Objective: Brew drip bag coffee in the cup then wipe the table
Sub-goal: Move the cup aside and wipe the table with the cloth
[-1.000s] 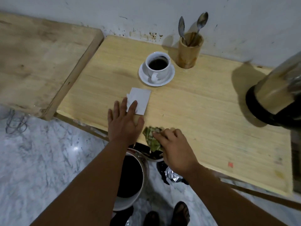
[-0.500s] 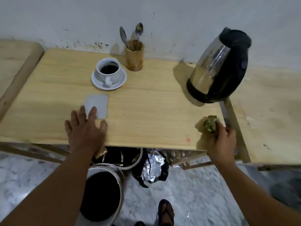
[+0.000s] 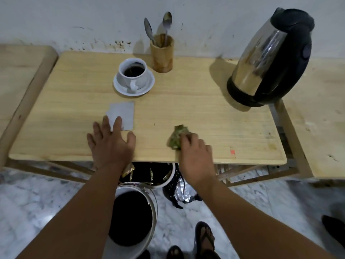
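Cloth [image 3: 176, 137]: lying crumpled, green, on the bench [image 3: 205, 120].
Right hand [image 3: 196, 156]: grip pressing the cloth.
Left hand [image 3: 111, 146]: resting flat, released.

Bare forearms, no sleeves — dark open-toed sandal [image 3: 205, 238] on one foot, toes showing.

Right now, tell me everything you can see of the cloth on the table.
The cloth is a small, crumpled, greenish rag, bunched into a wad. It lies on the wooden table near the front edge, right of the middle. The right hand presses on its near side with the fingers, covering part of it. The image is slightly blurred there. Nothing else touches it.
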